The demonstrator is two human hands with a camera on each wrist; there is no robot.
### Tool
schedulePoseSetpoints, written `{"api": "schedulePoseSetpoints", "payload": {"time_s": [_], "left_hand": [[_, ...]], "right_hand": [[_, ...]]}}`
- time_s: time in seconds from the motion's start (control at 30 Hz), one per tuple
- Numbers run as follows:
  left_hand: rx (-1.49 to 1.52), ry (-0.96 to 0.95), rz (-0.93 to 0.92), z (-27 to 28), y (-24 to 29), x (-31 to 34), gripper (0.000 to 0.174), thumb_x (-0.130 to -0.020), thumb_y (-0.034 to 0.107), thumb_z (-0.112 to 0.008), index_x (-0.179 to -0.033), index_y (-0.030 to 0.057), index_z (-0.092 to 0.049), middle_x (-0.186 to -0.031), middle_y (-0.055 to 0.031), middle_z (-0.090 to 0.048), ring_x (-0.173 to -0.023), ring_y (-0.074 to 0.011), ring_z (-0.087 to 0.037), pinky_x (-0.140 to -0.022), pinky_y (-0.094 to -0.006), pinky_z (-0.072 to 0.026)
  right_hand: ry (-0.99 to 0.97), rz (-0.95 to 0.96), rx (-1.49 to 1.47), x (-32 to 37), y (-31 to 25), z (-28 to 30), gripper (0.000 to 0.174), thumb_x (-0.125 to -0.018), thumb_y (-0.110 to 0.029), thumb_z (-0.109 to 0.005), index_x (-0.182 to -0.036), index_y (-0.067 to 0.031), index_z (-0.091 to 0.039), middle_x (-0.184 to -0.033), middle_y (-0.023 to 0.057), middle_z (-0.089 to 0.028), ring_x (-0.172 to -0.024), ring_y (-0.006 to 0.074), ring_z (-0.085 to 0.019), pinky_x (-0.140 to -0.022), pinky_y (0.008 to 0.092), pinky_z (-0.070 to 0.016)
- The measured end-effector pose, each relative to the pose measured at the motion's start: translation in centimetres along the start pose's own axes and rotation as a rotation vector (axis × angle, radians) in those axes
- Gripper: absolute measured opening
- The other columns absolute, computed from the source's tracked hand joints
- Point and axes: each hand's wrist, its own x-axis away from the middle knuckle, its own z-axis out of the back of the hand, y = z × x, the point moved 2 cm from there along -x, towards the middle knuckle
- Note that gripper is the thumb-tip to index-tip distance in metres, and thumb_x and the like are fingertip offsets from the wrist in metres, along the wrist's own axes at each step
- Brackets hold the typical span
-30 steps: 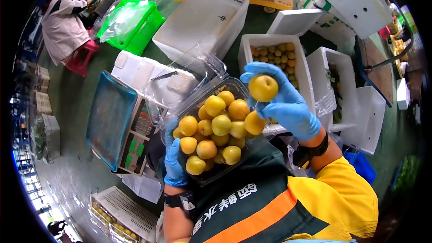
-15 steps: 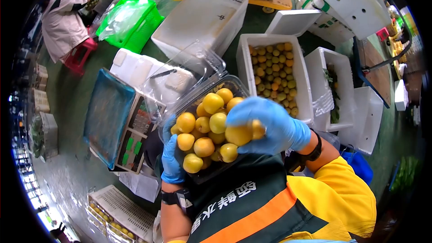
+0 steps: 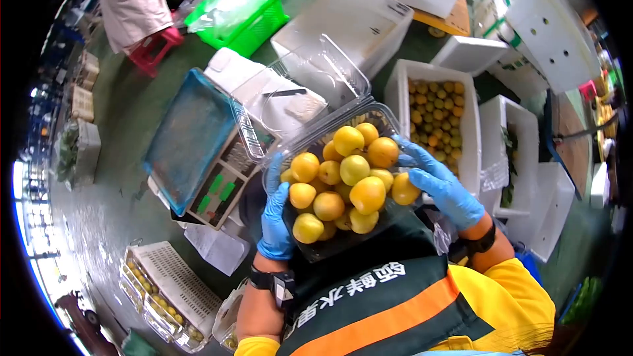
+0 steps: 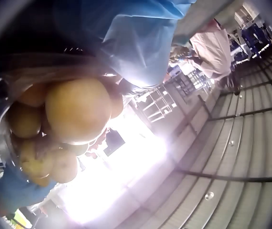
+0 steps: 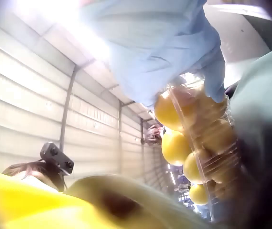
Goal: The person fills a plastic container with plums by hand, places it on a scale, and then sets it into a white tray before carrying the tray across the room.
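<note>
A clear plastic clamshell box, heaped with yellow plums, is held up in front of the apron. Its lid stands folded back, away from the body. My blue-gloved left hand grips the left side, thumb near the rim. On the opposite side my gloved right hand holds the wall, close against a plum at the edge. In the right wrist view, the right glove wraps the box end, with plums showing through the plastic. The left wrist view shows a large plum beside the left glove.
A white foam box of plums stands beyond the right hand, another foam box with leaves beside it. At left is a scale with a blue tray. A green crate, a seated person and a plum-filled basket lie around.
My right hand brought a plum from beside the box into the heap, then moved to the box's right side. The left hand kept its grip. The head view has shifted.
</note>
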Motion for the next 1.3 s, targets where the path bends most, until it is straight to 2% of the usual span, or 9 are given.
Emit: {"api": "schedulePoseSetpoints", "payload": {"time_s": [0.27,0.3,0.33,0.67,0.8,0.9,1.07,1.13,1.3], "left_hand": [[-0.132,0.09,-0.409,0.4,13.8,2.1,0.054,-0.103,0.019,-0.041,-0.153,0.0166,-0.024,-0.144,-0.0156,-0.046,-0.127,-0.0304,-0.052,-0.107,-0.0435,-0.0447],[-0.231,0.148,-0.568,-0.4,15.7,2.3,0.05,-0.103,0.02,-0.041,-0.151,0.0139,-0.03,-0.14,-0.0146,-0.049,-0.124,-0.0288,-0.054,-0.106,-0.0422,-0.0455],[-0.304,0.217,-0.662,2.3,17.5,1.3,0.042,-0.103,0.019,-0.042,-0.144,0.0124,-0.04,-0.132,-0.0114,-0.054,-0.118,-0.0258,-0.057,-0.103,-0.0403,-0.048],[-0.587,0.627,-0.739,19.2,25.9,-3.2,0.025,-0.1,0.014,-0.051,-0.125,0.0089,-0.054,-0.108,0.0004,-0.058,-0.095,-0.0113,-0.057,-0.085,-0.0276,-0.0517],[-0.489,0.547,-0.692,21.8,25.8,-2.2,0.03,-0.101,0.027,-0.052,-0.123,0.0066,-0.053,-0.111,-0.0012,-0.058,-0.1,-0.012,-0.057,-0.087,-0.0273,-0.0502],[-0.652,0.713,-0.779,20.9,25.8,1.7,0.045,-0.098,0.026,-0.056,-0.138,0.0075,-0.046,-0.129,-0.0049,-0.054,-0.113,-0.0154,-0.055,-0.097,-0.0293,-0.0455],[-1.145,0.847,-0.925,19.9,26.5,6.0,0.043,-0.097,0.01,-0.055,-0.139,0.006,-0.048,-0.137,-0.0072,-0.053,-0.123,-0.0172,-0.052,-0.104,-0.0308,-0.0417],[-1.214,0.785,-1.006,16.2,26.0,5.3,0.043,-0.095,0.003,-0.056,-0.137,0.0021,-0.049,-0.137,-0.0104,-0.054,-0.124,-0.0197,-0.053,-0.108,-0.0334,-0.0404],[-1.461,0.552,-0.963,9.7,24.6,0.6,0.056,-0.09,0.0,-0.061,-0.143,0.0049,-0.043,-0.143,-0.0102,-0.048,-0.127,-0.0209,-0.049,-0.109,-0.0349,-0.0395]], "right_hand": [[-0.267,0.203,0.113,-12.7,-6.1,-8.5,0.053,-0.102,-0.025,-0.052,-0.149,-0.0059,-0.039,-0.146,0.0044,-0.043,-0.129,0.0125,-0.041,-0.111,0.0275,-0.0305],[-0.231,0.184,0.165,-14.7,-6.1,-10.8,0.051,-0.101,-0.031,-0.052,-0.147,-0.0096,-0.043,-0.127,0.0021,-0.058,-0.095,0.0044,-0.055,-0.065,0.015,-0.0438],[-0.272,0.078,0.245,-16.5,-6.0,-12.1,0.048,-0.102,-0.031,-0.05,-0.146,-0.0109,-0.044,-0.116,0.0002,-0.061,-0.08,0.0034,-0.054,-0.057,0.0162,-0.0409],[-0.331,0.009,0.078,-31.0,3.5,-19.7,0.047,-0.098,-0.023,-0.054,-0.14,-0.0029,-0.047,-0.105,0.0056,-0.063,-0.074,0.0117,-0.06,-0.059,0.0266,-0.051],[-0.343,0.088,0.268,-23.7,-3.2,-12.1,0.049,-0.095,-0.022,-0.059,-0.139,-0.0025,-0.05,-0.122,0.0093,-0.062,-0.091,0.0145,-0.062,-0.077,0.0288,-0.0511],[0.135,0.358,0.306,-19.9,-4.6,1.0,0.034,-0.094,-0.012,-0.048,-0.125,-0.0045,-0.063,-0.119,0.0063,-0.068,-0.086,0.0117,-0.064,-0.075,0.0244,-0.05],[0.679,0.386,0.797,-13.1,11.7,28.6,0.018,-0.095,-0.02,-0.056,-0.096,-0.003,-0.062,-0.079,0.0017,-0.057,-0.071,0.0166,-0.053,-0.064,0.033,-0.0444],[0.424,-0.114,1.353,-7.7,24.0,37.7,0.037,-0.079,-0.013,-0.063,-0.114,-0.0055,-0.06,-0.116,0.0205,-0.062,-0.105,0.0384,-0.059,-0.092,0.0447,-0.047],[-0.061,-0.657,1.669,-1.0,24.6,29.7,0.094,-0.07,-0.021,-0.072,-0.153,-0.0164,-0.028,-0.149,0.0337,-0.027,-0.138,0.051,-0.028,-0.115,0.0535,-0.0274]]}}
